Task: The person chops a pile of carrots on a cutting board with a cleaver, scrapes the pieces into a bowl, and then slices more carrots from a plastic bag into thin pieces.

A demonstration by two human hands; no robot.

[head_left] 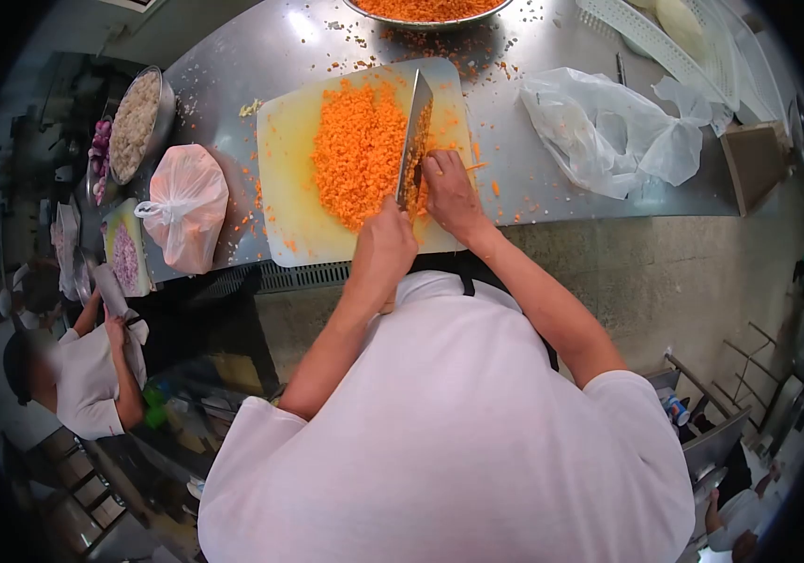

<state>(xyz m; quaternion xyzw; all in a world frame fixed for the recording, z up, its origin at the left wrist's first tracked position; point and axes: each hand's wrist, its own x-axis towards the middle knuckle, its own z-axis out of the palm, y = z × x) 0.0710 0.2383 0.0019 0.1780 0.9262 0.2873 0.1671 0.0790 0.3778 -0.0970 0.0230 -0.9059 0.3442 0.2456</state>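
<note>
My left hand (385,239) is closed round the handle of a broad kitchen knife (418,117), whose blade points away from me over the cutting board (289,239). Close to the blade's right side, my right hand (455,195) has its fingers curled down on carrot pieces (475,166), with thin orange ends sticking out. The fingers partly hide what they hold. Finely chopped carrot (357,155) lies in a heap on the board, left of the knife.
A bowl of chopped carrot (430,9) stands at the far edge. A tied plastic bag (188,208) sits left of the board, near a bowl of pale chopped food (136,127). To the right are a crumpled plastic bag (599,131) and white basket (674,52). Another person (92,375) works at left.
</note>
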